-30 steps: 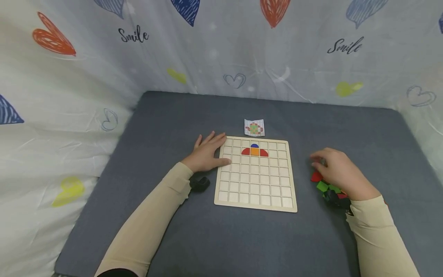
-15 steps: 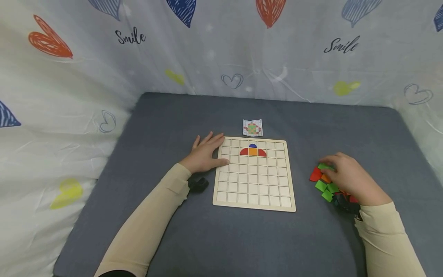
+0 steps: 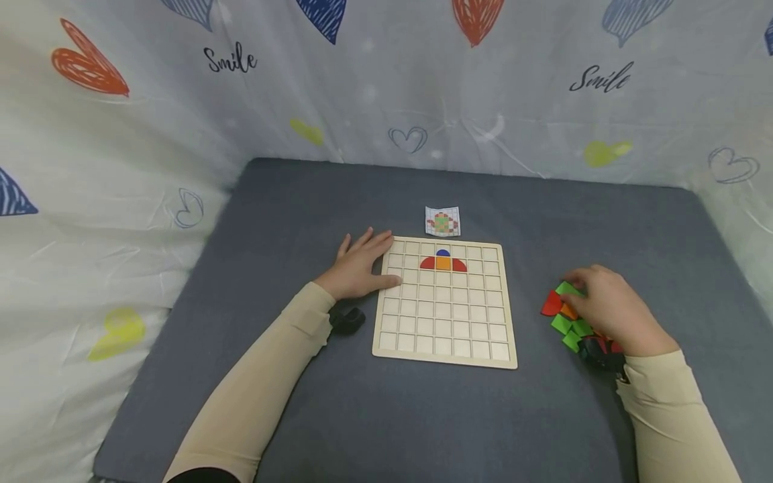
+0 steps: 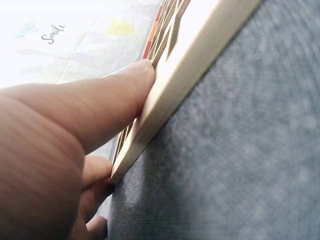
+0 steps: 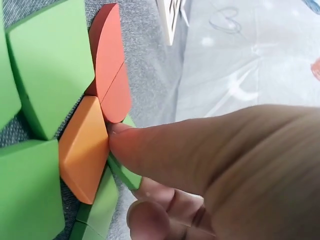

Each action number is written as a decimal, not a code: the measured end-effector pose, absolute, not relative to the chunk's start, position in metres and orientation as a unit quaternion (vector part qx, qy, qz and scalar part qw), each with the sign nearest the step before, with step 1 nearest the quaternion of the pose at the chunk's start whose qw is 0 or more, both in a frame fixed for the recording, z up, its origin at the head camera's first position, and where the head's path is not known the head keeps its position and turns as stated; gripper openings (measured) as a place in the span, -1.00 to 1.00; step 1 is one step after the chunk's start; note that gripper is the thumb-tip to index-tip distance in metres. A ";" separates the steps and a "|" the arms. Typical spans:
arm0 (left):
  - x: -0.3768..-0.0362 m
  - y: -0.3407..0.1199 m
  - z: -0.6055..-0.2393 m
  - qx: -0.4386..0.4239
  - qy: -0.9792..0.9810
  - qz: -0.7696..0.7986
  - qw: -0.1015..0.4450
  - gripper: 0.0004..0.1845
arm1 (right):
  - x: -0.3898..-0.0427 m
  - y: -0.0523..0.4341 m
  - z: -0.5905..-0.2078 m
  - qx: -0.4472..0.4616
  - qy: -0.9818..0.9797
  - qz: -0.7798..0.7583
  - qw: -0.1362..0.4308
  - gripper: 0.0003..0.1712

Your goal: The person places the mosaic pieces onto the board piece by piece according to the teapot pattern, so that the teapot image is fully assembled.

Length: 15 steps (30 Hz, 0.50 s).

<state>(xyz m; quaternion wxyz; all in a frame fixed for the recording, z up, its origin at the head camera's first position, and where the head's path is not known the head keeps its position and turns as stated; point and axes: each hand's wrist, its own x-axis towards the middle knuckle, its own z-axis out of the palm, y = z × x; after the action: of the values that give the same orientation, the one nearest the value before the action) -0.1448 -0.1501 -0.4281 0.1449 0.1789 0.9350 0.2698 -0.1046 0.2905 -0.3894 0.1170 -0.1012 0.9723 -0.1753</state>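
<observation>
A square wooden grid board (image 3: pixel 447 329) lies on the table. Near its top sit a blue half-round piece (image 3: pixel 443 253), an orange square (image 3: pixel 443 263) and two red rounded pieces. My left hand (image 3: pixel 356 268) rests at the board's left edge, fingers spread and fairly straight, thumb on the frame (image 4: pixel 165 92). To the right, my right hand (image 3: pixel 610 305) reaches into a pile of coloured blocks, its thumb and fingers pinching a green block (image 5: pixel 125 172). Beside the thumb lie a red block (image 5: pixel 111 65) and an orange block (image 5: pixel 86 150); the wrist hides part of the pile.
A small pattern card (image 3: pixel 443 222) with a coloured grid picture lies just beyond the board. More green blocks (image 3: pixel 561 324) lie in the pile near the right wrist. A printed curtain (image 3: pixel 374 80) hangs behind the grey table (image 3: pixel 338 416).
My right hand has shifted right and slightly down over the pile, uncovering green and orange blocks and coming to a green one at the top. The left hand stays on the board.
</observation>
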 end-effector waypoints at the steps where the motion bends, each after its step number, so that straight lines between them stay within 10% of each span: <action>1: -0.145 -0.150 -0.428 0.179 0.935 0.269 0.144 0.02 | -0.105 0.290 -0.389 -0.102 0.972 -0.175 0.116 -0.54; 15: -0.144 -0.150 -0.428 0.180 0.933 0.272 0.149 0.02 | -0.115 0.275 -0.377 -0.124 0.969 -0.192 0.094 -0.75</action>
<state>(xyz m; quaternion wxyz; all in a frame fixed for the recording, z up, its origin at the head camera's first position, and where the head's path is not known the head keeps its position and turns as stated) -0.1443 -0.1503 -0.4280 0.1489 0.1802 0.9335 0.2720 -0.1152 0.2753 -0.3768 0.0937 -0.1238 0.9691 -0.1915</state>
